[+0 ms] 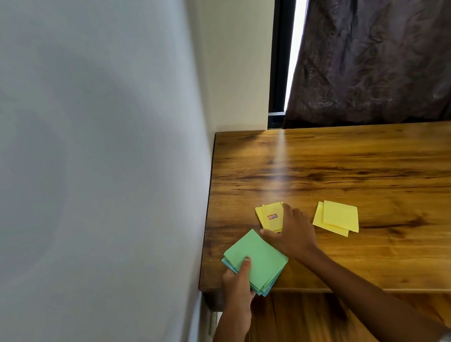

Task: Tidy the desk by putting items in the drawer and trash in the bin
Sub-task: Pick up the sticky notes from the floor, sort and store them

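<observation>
My left hand (237,289) grips a stack of green and blue square papers (257,256) at the desk's front left corner, thumb on top. My right hand (293,231) lies over a yellow paper pad (269,218) with a small red sticker, thumb at its near edge and fingers on its right side. It touches the pad, which lies flat on the desk. A second, loose pile of yellow papers (336,217) lies to the right of that hand. No drawer and no bin are in view.
The wooden desk (364,167) stands in a corner, with a white wall (71,164) on the left. A dark curtain (387,29) hangs behind its far edge. Wooden floor (300,329) shows below the front edge.
</observation>
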A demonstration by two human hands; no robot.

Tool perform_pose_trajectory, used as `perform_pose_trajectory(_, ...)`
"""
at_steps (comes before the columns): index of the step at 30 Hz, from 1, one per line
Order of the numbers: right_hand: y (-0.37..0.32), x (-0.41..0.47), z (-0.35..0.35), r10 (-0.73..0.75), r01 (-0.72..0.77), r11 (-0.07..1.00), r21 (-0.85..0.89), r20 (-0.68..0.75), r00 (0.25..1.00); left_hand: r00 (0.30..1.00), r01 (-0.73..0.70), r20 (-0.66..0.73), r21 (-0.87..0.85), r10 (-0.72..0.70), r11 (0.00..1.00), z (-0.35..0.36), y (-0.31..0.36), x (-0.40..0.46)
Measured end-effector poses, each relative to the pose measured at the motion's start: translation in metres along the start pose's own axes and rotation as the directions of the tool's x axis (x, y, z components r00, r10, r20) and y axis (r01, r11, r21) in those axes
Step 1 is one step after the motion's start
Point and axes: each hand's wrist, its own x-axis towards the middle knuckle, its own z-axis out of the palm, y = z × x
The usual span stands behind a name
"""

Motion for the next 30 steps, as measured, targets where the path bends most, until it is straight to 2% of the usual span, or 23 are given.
perform_pose_trajectory(3, -0.005, 0.005, 0.003, 0.009, -0.011, 0.996, -0.084, -0.032, 0.999, 1.0, -0.008, -0.001, 0.014, 0.008, 1.0, 0.0, 0.0, 0.0)
perform_pose_trajectory(8, -0.007, 0.008, 0.003, 0.022, -0.025, 0.999, -0.04, -0.071, 0.997, 1.0, -0.016, 0.007, 0.013, 0.016, 1.0, -0.001, -0.001, 0.0)
perform_pose_trajectory(13, 0.002, 0.005, -0.015, -0.107, 0.109, 0.994, 0.013, -0.098, 0.989, 1.0, -0.022, 0.014, 0.006, 0.021, 1.0, -0.002, 0.0, 0.0)
perform_pose_trajectory(17, 0.023, -0.006, -0.016, -0.193, 0.19, 0.971, -0.142, -0.005, 0.981, 1.0, -0.012, 0.01, -0.023, 0.012, 1.0, 0.0, 0.001, 0.0)
perform_pose_trajectory(20, 0.037, -0.019, -0.016, -0.133, 0.135, 0.964, -0.23, 0.026, 0.991, 1.0, -0.013, 0.018, -0.028, 0.014, 1.0, 0.0, 0.001, -0.002)
perform_pose_trajectory(25, 0.047, -0.039, -0.026, -0.043, 0.046, 0.999, -0.03, 0.096, 0.994, 0.999, -0.004, 0.032, -0.06, 0.006, 0.998, 0.001, 0.004, -0.006)
perform_pose_trajectory(30, 0.043, -0.065, -0.035, -0.07, 0.081, 0.944, 0.321, -0.046, 0.997, 0.998, -0.016, 0.065, -0.054, 0.019, 0.998, 0.003, 0.005, -0.02)
